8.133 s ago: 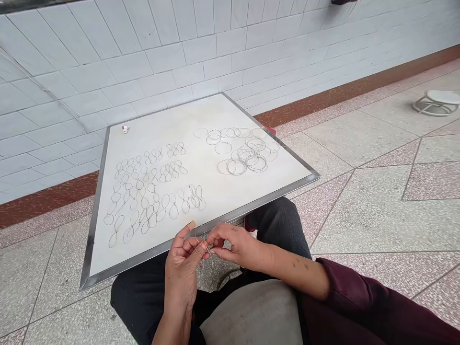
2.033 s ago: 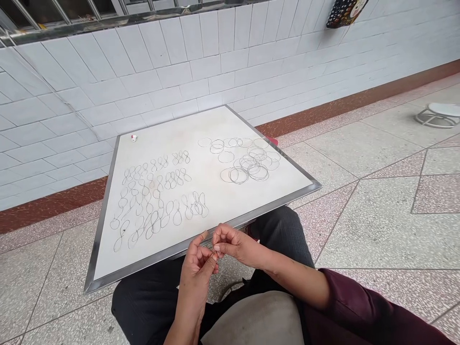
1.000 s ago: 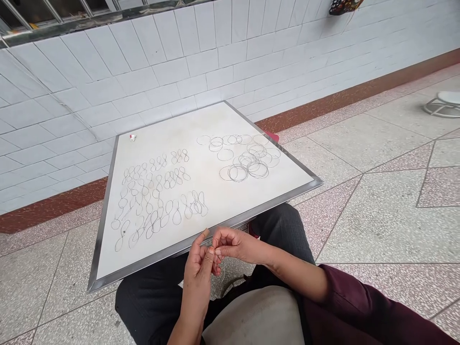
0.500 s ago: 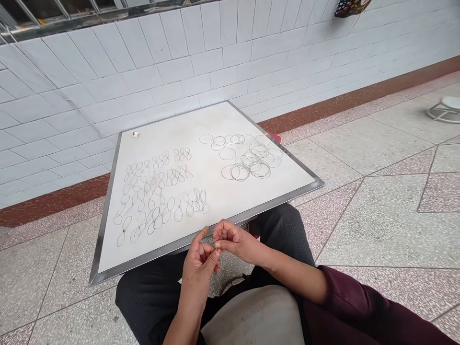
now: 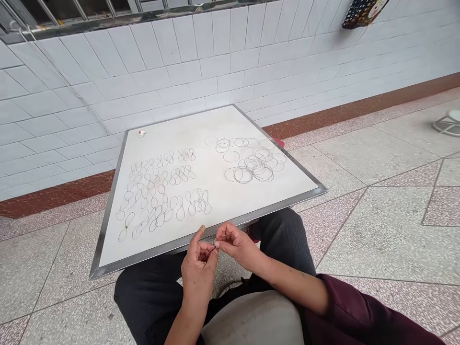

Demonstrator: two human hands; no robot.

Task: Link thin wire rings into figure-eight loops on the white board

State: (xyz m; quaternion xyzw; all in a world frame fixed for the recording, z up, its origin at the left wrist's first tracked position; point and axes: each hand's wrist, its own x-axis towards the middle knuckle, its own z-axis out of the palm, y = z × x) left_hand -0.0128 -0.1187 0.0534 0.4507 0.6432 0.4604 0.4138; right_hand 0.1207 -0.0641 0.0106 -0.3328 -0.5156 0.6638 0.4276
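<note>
Just beyond the table's near edge, over my lap, my two hands meet with their fingertips pinched close together. My left hand [image 5: 198, 270] is closed, its thumb and fingers gripping a thin wire [image 5: 212, 249], of which only short bits show. From the right, my right hand [image 5: 240, 248] pinches the same wire between thumb and fingertips. Most of the wire is hidden by the fingers. On the white table, several wires twisted into figure-eights [image 5: 180, 208] lie in rows at the left. Plain round wire loops [image 5: 243, 175] overlap in a loose group at the right.
The white table [image 5: 161, 251] has a metal rim and stands against a tiled wall [image 5: 151, 72]. A small red-and-white item [image 5: 141, 133] sits near its far left corner. A round stool [image 5: 447, 124] is on the floor at far right. A patterned bag [image 5: 362, 13] hangs above.
The view has shifted slightly. My left fingers have drawn in closer round the wire, and my right fingertips have turned a little. The wires on the table lie as before.
</note>
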